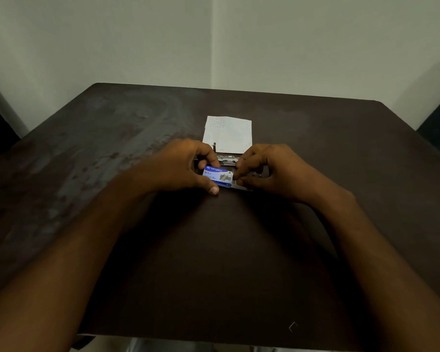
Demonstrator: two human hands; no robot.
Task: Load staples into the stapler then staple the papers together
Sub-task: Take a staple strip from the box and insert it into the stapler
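A small blue staple box (pixel 218 176) with white lettering is pinched in my left hand (pixel 183 166) just above the table. The fingertips of my right hand (pixel 269 171) grip the box's right end, where its inner tray (pixel 241 186) sticks out. Behind the box lies the metal stapler (pixel 228 159), mostly hidden by my fingers. A white sheaf of papers (pixel 228 134) lies flat on the table beyond the stapler.
A dark brown table (pixel 112 148) fills the view, with its near edge at the bottom. One loose bent staple (pixel 293 326) lies near the front right edge. Pale walls meet in a corner behind the table.
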